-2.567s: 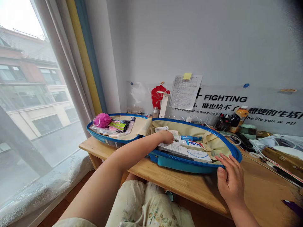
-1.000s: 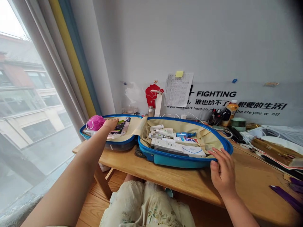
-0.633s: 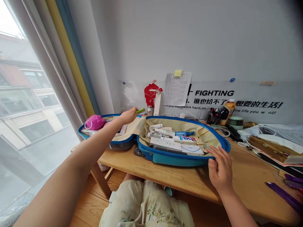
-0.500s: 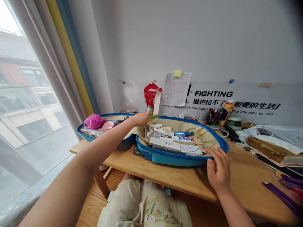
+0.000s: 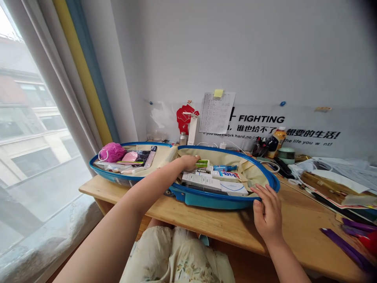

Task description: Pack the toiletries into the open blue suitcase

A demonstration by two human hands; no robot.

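An open blue suitcase (image 5: 218, 201) lies across the wooden table, both halves facing up. My left hand (image 5: 188, 162) is closed on a small green item (image 5: 202, 162) inside the right half, above tubes and boxes. Near it lie a blue tube (image 5: 224, 168), a toothpaste tube (image 5: 226, 174) and white boxes (image 5: 200, 181). My right hand (image 5: 267, 212) rests at the right half's front rim, fingers spread and holding nothing. The left half holds a pink bath puff (image 5: 112, 152), a pink round item (image 5: 131, 157) and flat packets.
Behind the suitcase stand a small bottle (image 5: 182, 138) and a tall white box (image 5: 192, 130). To the right are an orange bottle (image 5: 277, 142), a green jar (image 5: 286, 155), cables, a brown pouch (image 5: 322, 184) and purple strips (image 5: 347, 247). A window is at left.
My left hand has moved right and down with the green item, from the back rim into the right half. My right hand stays at the rim. The view has shifted slightly.
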